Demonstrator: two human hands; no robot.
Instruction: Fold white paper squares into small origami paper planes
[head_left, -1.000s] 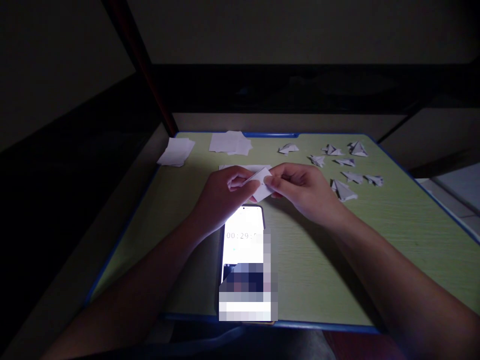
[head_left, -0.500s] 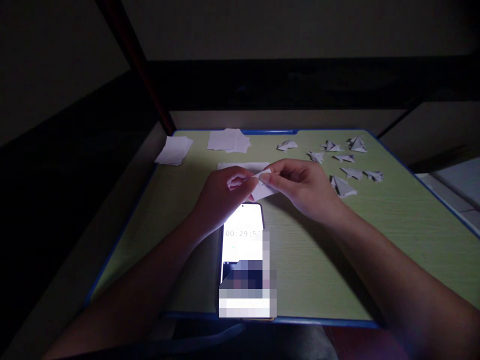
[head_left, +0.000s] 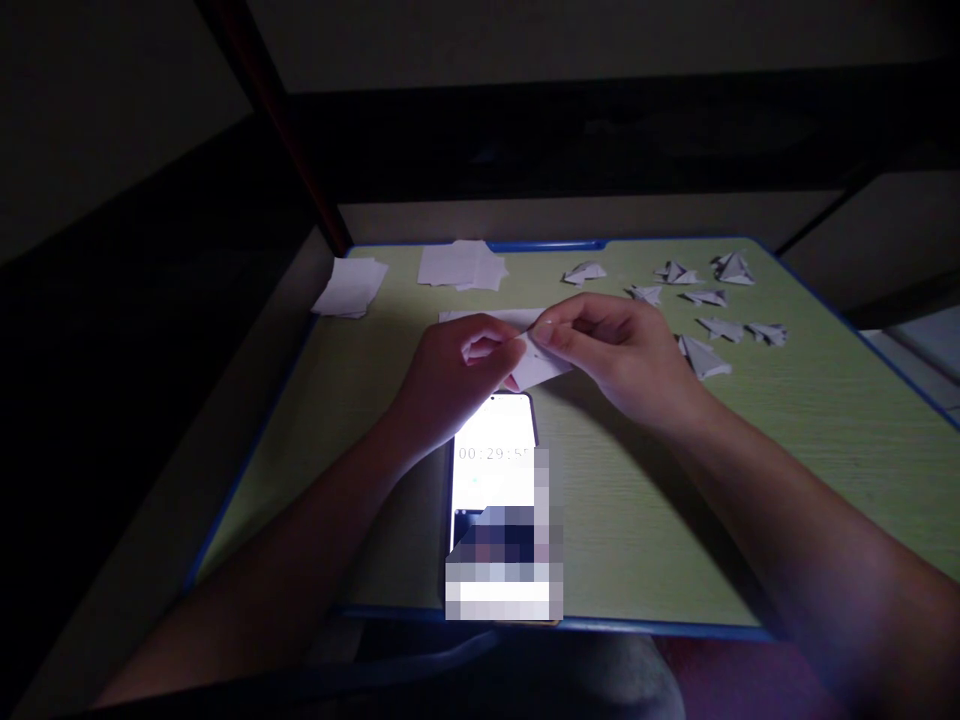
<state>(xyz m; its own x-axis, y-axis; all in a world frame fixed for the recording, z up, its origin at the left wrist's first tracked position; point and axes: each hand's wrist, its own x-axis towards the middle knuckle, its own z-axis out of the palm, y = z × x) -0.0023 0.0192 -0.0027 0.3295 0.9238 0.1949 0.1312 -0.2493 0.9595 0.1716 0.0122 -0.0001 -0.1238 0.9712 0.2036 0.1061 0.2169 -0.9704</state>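
Between my hands is a small folded piece of white paper (head_left: 538, 366), held just above the far end of a lit phone. My left hand (head_left: 461, 375) pinches its left side between thumb and fingers. With thumb and forefinger, my right hand (head_left: 611, 345) grips the paper's upper edge, the fingertips of both hands nearly touching. Partly hidden behind the hands, a flat sheet of white paper (head_left: 472, 316) lies on the table. The phone (head_left: 491, 480) shows a running timer, and its lower part is pixelated.
The green table (head_left: 750, 500) has a blue rim. Paper stacks lie at the far left (head_left: 351, 286) and back middle (head_left: 459, 266). Several folded paper figures (head_left: 720, 328) are scattered at the back right. A dark wall stands behind the table.
My right thumb and forefinger have moved to the folded paper's upper edge, and the paper has turned so more of its lower part shows. The view has tilted slightly downward.
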